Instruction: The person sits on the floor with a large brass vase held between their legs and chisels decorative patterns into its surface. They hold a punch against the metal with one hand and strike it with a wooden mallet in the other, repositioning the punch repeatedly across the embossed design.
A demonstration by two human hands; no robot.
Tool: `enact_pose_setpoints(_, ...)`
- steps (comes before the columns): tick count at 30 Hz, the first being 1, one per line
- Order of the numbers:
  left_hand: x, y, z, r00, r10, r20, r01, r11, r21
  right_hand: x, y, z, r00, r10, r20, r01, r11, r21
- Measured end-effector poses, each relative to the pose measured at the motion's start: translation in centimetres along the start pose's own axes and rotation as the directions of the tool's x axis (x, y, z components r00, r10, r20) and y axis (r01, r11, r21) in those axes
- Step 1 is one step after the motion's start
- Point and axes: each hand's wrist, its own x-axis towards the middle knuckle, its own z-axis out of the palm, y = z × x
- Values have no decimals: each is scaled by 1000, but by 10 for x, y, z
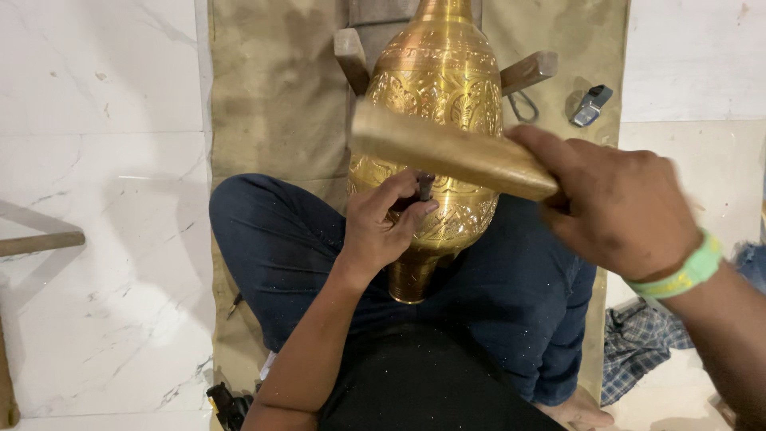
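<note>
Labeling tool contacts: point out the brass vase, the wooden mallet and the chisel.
brass vase (437, 88): head view, engraved shoulder.
wooden mallet (447, 150): head view, middle of its body.
chisel (424, 188): head view, dark shank above the fingers.

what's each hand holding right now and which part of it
The right hand holds a wooden mallet by one end. The left hand pinches a small dark chisel near its top, against the brass vase.

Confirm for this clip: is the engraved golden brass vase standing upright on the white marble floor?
No: the engraved golden brass vase lies tilted across the seated person's lap over the tan cloth mat, steadied by the left hand.
</note>
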Motion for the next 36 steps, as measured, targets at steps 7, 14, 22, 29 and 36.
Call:
enact_pose_setpoints(7, 2, 2, 0, 999, 41, -3, -41, 999, -9, 0, -3, -3, 996, -13, -89, 31, 978, 208)
enact_pose_setpoints(14, 3, 1, -4, 998, 43, 35, -42, 999, -22, -2, 8, 11, 991, -29, -129, 62, 964, 257)
enact_pose_setpoints(22, 2, -3, -4, 998, 50, 44, -49, 999, -23, -13, 23, 21, 978, -87, -188, 131, 963, 235)
enact_pose_setpoints(29, 2, -6, -5, 995, 71, 75, -70, 997, -22, -24, 19, 18, 983, 120, -140, -47, 896, 441)
enact_pose_setpoints(36, 5, 0, -8, 991, 92, 98, -91, 996, -18, -32, 18, 15, 996, 63, -57, -46, 966, 254)
